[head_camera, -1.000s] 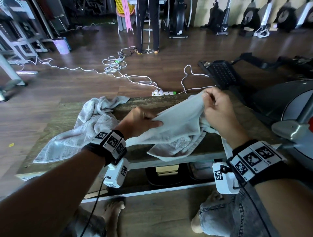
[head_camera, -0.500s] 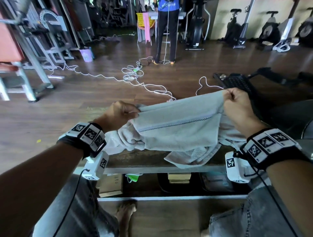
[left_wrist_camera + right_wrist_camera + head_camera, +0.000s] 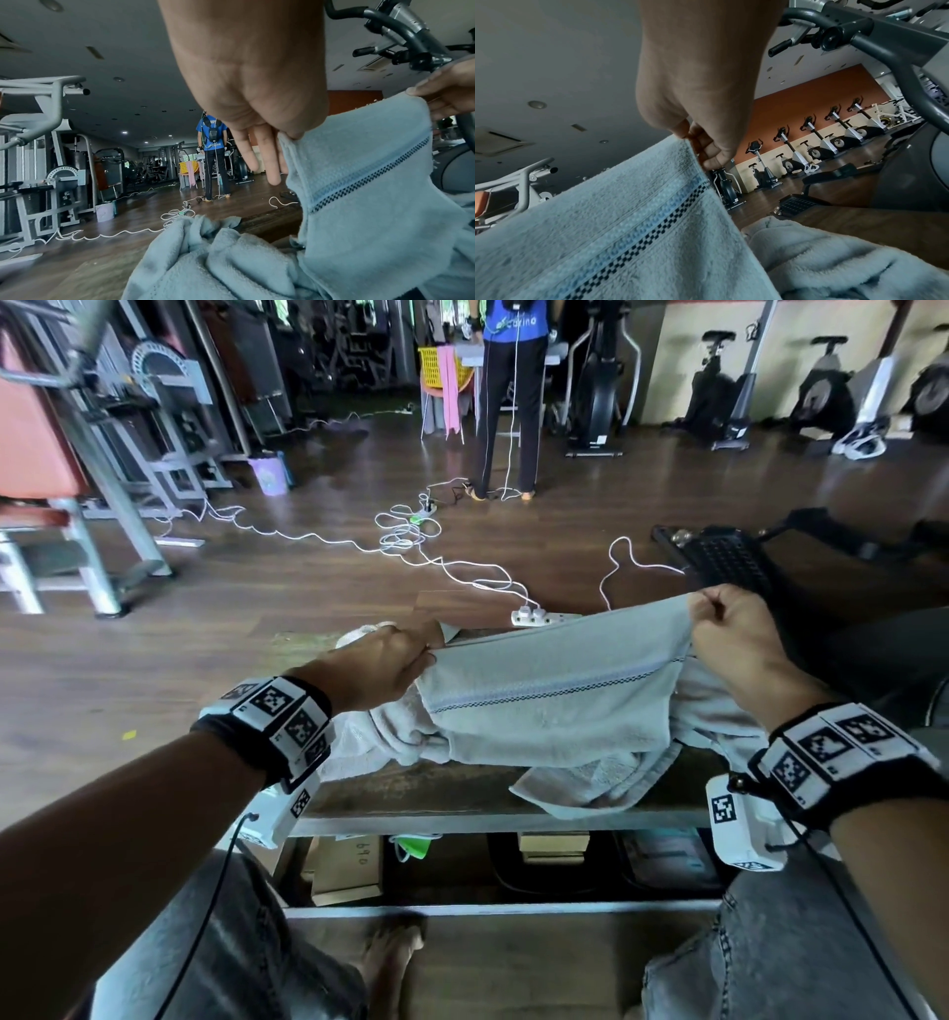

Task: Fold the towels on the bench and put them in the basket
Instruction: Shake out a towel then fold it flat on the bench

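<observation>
Towel (image 3: 549,695) with blue and black-checked stripe, pinched at upper corners by left hand (image 3: 382,667) and right hand (image 3: 739,642), stretched above surface (image 3: 436,791); lettering "carino" on bystander's shirt (image 3: 511,320).

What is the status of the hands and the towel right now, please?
Left hand and right hand each pinch a top corner of the towel. Stretched above bench, unfolded. Nothing in the way.

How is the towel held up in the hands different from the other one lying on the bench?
The held towel is stretched flat between the left hand and right hand, showing its checkered stripe. The crumpled towel lies bunched on the bench, untouched, with no stripe visible. Both are pale grey-blue terry cloth.
</observation>
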`<action>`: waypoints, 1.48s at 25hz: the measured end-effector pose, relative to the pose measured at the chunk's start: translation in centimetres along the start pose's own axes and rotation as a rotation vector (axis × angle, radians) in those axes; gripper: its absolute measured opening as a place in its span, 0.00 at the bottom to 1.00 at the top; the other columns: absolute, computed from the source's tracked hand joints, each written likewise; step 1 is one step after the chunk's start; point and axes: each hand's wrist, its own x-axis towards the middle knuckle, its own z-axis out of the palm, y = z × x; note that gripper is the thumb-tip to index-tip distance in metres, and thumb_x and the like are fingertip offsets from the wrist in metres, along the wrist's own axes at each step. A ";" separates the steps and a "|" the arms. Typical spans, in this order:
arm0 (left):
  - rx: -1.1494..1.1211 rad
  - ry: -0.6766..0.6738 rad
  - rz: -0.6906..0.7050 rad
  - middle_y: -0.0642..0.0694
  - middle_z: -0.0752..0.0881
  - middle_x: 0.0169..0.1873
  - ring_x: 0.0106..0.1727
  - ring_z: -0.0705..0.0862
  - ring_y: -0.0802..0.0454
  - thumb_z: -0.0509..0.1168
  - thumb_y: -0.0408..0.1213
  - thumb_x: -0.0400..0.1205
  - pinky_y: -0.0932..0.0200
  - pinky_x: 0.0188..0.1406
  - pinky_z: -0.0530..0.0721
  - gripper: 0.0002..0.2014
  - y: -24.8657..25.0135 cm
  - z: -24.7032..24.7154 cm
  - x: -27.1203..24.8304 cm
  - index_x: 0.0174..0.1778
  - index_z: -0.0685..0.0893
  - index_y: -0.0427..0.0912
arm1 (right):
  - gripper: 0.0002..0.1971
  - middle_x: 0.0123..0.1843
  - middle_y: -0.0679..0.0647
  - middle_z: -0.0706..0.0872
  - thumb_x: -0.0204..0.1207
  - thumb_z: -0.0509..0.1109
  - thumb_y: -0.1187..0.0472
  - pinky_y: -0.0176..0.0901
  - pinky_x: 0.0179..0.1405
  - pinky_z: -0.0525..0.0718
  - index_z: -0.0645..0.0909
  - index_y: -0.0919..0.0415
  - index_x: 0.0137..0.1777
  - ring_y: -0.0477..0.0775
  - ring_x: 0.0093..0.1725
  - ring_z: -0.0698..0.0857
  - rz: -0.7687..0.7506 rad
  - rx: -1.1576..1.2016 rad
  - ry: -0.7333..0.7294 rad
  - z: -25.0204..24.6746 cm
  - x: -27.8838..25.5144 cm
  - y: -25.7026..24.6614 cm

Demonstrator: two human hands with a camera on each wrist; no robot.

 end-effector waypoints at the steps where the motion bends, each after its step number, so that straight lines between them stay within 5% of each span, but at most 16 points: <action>1: -0.009 -0.015 -0.015 0.44 0.81 0.31 0.33 0.78 0.41 0.57 0.39 0.87 0.54 0.35 0.74 0.08 0.1 -0.3 0.1 0.61 0.72 0.43 | 0.12 0.49 0.57 0.85 0.86 0.61 0.59 0.40 0.52 0.75 0.83 0.64 0.58 0.53 0.51 0.82 0.001 -0.014 -0.010 -0.1 0.1 0.0; 4: 0.058 0.009 -0.070 0.38 0.85 0.35 0.36 0.84 0.37 0.55 0.43 0.86 0.50 0.38 0.83 0.10 -0.6 -2.2 1.6 0.58 0.75 0.45 | 0.11 0.48 0.58 0.85 0.85 0.61 0.60 0.43 0.49 0.77 0.83 0.63 0.56 0.56 0.49 0.82 0.003 -0.070 -0.032 -0.8 1.0 -1.0; 8: 0.118 0.175 -0.139 0.31 0.87 0.41 0.43 0.86 0.31 0.62 0.36 0.83 0.47 0.41 0.82 0.09 -1.1 -5.8 6.1 0.45 0.83 0.34 | 0.10 0.50 0.59 0.86 0.84 0.60 0.62 0.47 0.55 0.80 0.84 0.61 0.52 0.57 0.52 0.83 -0.006 -0.095 -0.004 -1.5 4.1 -4.2; 13: -0.014 0.311 -0.398 0.30 0.90 0.42 0.45 0.87 0.31 0.63 0.35 0.82 0.45 0.50 0.86 0.12 -0.5 -9.4 10.2 0.43 0.88 0.32 | 0.07 0.38 0.57 0.85 0.86 0.59 0.67 0.50 0.54 0.91 0.79 0.64 0.53 0.52 0.40 0.90 0.114 0.201 0.018 -1.6 8.4 -7.5; 16: -0.007 0.435 -0.373 0.33 0.89 0.41 0.45 0.86 0.32 0.61 0.42 0.82 0.43 0.48 0.85 0.15 -0.5 -10.1 10.5 0.43 0.86 0.34 | 0.09 0.41 0.56 0.84 0.88 0.57 0.68 0.44 0.53 0.91 0.77 0.63 0.50 0.48 0.39 0.90 0.090 0.369 0.036 -2.1 9.0 -8.0; 20: -0.353 0.580 -0.280 0.39 0.87 0.35 0.36 0.85 0.42 0.59 0.48 0.84 0.45 0.41 0.87 0.14 -0.6 -6.6 8.3 0.43 0.79 0.40 | 0.14 0.46 0.50 0.85 0.88 0.58 0.63 0.38 0.52 0.88 0.78 0.52 0.42 0.40 0.41 0.87 0.050 0.323 0.042 -2.8 6.3 -5.2; 24: -0.555 0.393 -0.315 0.32 0.83 0.30 0.30 0.79 0.50 0.63 0.50 0.83 0.49 0.30 0.81 0.18 0.7 0.8 3.1 0.41 0.81 0.37 | 0.11 0.47 0.52 0.87 0.85 0.63 0.56 0.52 0.61 0.87 0.80 0.51 0.40 0.53 0.51 0.87 0.162 0.257 -0.061 -2.8 0.9 0.9; 28: -0.626 -0.019 -0.389 0.61 0.84 0.22 0.24 0.82 0.64 0.67 0.36 0.84 0.71 0.26 0.77 0.08 2.7 5.8 -0.9 0.39 0.85 0.41 | 0.08 0.54 0.65 0.85 0.86 0.62 0.58 0.61 0.60 0.84 0.81 0.56 0.48 0.64 0.52 0.86 0.326 -0.054 -0.259 -2.2 -3.6 6.8; 29: -0.603 -0.136 -0.375 0.64 0.86 0.25 0.28 0.85 0.66 0.67 0.35 0.84 0.70 0.31 0.79 0.07 2.7 7.0 -1.5 0.41 0.86 0.40 | 0.09 0.54 0.67 0.85 0.87 0.61 0.61 0.62 0.60 0.85 0.80 0.58 0.46 0.64 0.51 0.86 0.363 -0.064 -0.302 -1.7 -4.0 8.3; 31: -0.634 -0.292 -0.369 0.56 0.90 0.31 0.35 0.91 0.59 0.67 0.34 0.84 0.60 0.37 0.83 0.07 2.2 8.6 -1.8 0.46 0.85 0.34 | 0.11 0.49 0.67 0.84 0.86 0.60 0.62 0.60 0.53 0.87 0.80 0.61 0.44 0.64 0.46 0.87 0.377 -0.133 -0.365 -0.7 -4.2 10.0; 34: -0.590 -0.264 -0.412 0.45 0.91 0.36 0.36 0.93 0.48 0.68 0.34 0.84 0.58 0.32 0.85 0.06 1.4 9.9 -0.4 0.45 0.84 0.33 | 0.12 0.41 0.64 0.85 0.85 0.58 0.59 0.57 0.47 0.88 0.82 0.63 0.50 0.62 0.39 0.86 0.335 -0.242 -0.380 0.8 -3.0 10.9; 37: -0.428 -0.126 -0.475 0.46 0.88 0.32 0.23 0.85 0.65 0.67 0.36 0.84 0.71 0.20 0.78 0.08 0.6 10.1 2.6 0.39 0.84 0.40 | 0.13 0.42 0.62 0.85 0.86 0.57 0.58 0.59 0.47 0.89 0.82 0.62 0.56 0.60 0.41 0.86 0.245 -0.301 -0.339 2.7 -0.3 10.8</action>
